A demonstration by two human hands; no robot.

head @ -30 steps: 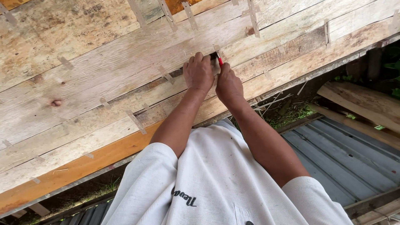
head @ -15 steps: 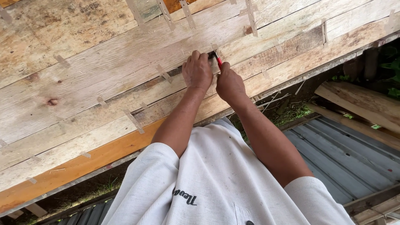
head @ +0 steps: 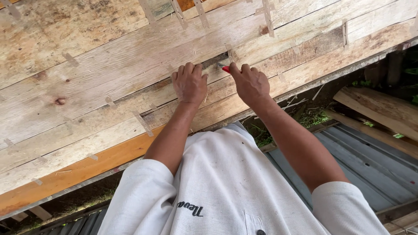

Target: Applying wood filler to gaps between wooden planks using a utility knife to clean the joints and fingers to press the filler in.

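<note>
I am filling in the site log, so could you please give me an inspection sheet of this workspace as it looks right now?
Surface: pale wooden planks laid side by side, with an orange-toned plank at the near edge; a knot shows on one board.
Job's things: a small red-handled tool, mostly hidden, at a dark gap between planks.
Clutter: thin wooden strips lying across the seams.
Grips: left hand flat on the planks, fingers at the gap; right hand closed on the red-handled tool.
Cables: nothing seen.
Surroundings: grey corrugated sheets, loose boards and grass below.
</note>
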